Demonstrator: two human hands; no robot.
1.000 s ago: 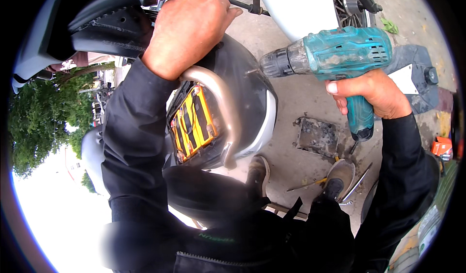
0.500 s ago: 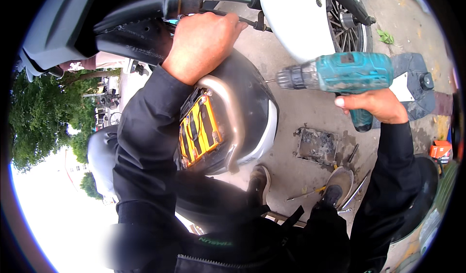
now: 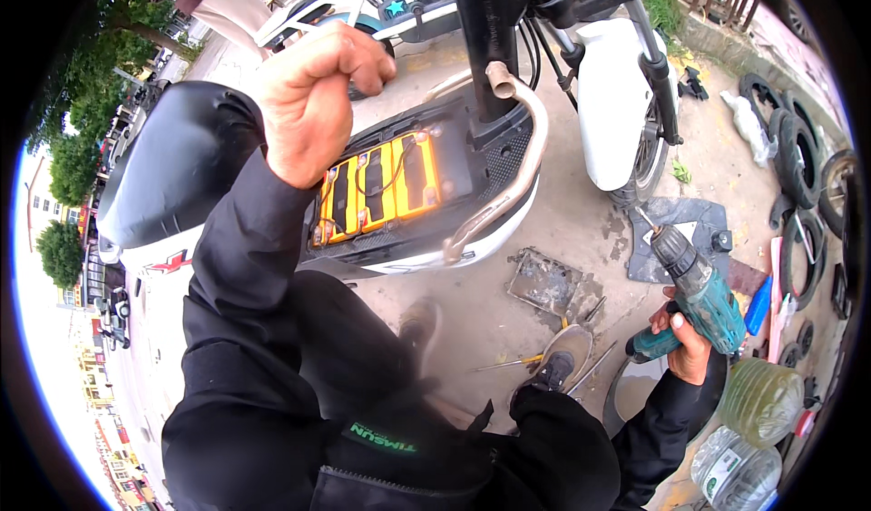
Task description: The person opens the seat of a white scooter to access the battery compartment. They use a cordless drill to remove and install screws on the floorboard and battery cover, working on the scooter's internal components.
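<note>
My left hand [image 3: 313,98] is raised over the scooter's seat side with its fingers curled closed; what is inside them, if anything, is hidden. My right hand [image 3: 691,352] grips a teal cordless drill [image 3: 706,298] by its handle, held low at the right with the bit tilted up and left. An electric scooter's footboard [image 3: 508,162] lies between my hands, its cover off and yellow-and-black batteries [image 3: 376,184] showing in the opening. A bent metal tube guard [image 3: 526,171] runs along its near side.
On the ground are a dirty dark tray [image 3: 544,282], a yellow-handled screwdriver [image 3: 508,363] and a dark plastic panel [image 3: 667,216]. Several tyres [image 3: 798,157] lie at the far right, above two large plastic bottles [image 3: 762,402]. The white front fender [image 3: 621,103] and black seat [image 3: 186,157] flank the footboard.
My left hand has come away from the scooter's front frame toward the seat. My right hand has lowered the drill away from the scooter, to the right. The view has shifted.
</note>
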